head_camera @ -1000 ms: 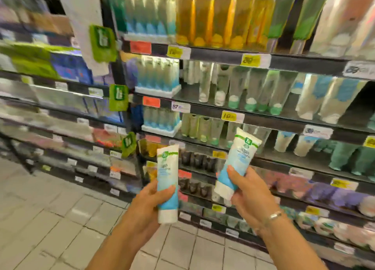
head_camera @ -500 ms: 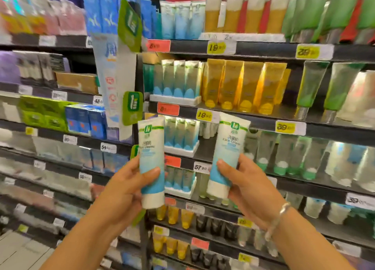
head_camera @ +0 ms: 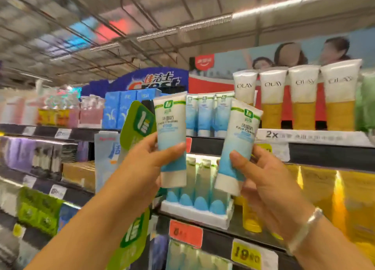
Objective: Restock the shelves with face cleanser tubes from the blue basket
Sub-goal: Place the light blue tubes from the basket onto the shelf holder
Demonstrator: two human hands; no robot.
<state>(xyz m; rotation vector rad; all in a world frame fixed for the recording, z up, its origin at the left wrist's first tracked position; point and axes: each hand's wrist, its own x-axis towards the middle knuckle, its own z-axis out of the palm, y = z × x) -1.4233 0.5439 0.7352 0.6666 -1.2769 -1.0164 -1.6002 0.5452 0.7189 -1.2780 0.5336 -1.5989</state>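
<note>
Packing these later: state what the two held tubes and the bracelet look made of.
Left tube and right tube: probably soft plastic with a smooth, slightly glossy printed skin, a flat crimped top and a white cap at the bottom. Bracelet: pale, shiny, silvery metal by its look; blur leaves it open.

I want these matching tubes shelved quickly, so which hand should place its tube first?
Probably the left hand: its face cleanser tube is upright, beside the matching tubes on the top shelf. The right hand holds its tube tilted.
</note>
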